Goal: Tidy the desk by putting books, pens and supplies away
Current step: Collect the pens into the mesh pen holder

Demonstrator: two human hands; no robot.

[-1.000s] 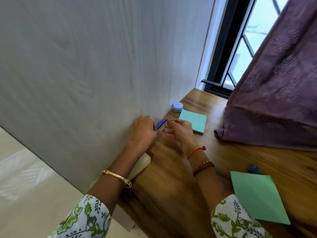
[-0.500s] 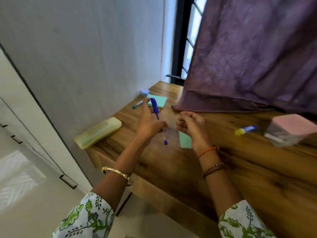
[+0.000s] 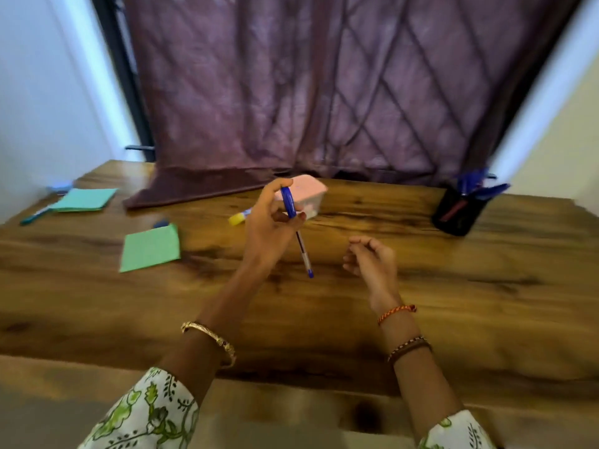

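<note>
My left hand [image 3: 270, 228] holds a blue pen [image 3: 299, 241] above the middle of the wooden desk [image 3: 453, 303], cap end up and tip pointing down at me. My right hand [image 3: 372, 260] hovers to its right with fingers loosely curled, holding nothing. A black pen holder [image 3: 458, 213] with several blue pens stands at the far right. A green paper pad [image 3: 150, 247] lies left of centre, a teal pad [image 3: 86, 199] at the far left with a teal pen [image 3: 34, 216] beside it.
A clear box with a pink lid [image 3: 308, 192] sits behind my left hand, and a yellow-capped marker [image 3: 240, 217] lies to its left. A small blue thing [image 3: 161, 222] peeks out behind the green pad. A purple curtain [image 3: 308, 92] hangs down onto the desk's far edge.
The view has swung from the left wall to the desk's middle. My left hand has carried the blue pen rightwards, away from the teal pad. My right hand has moved right along with it.
</note>
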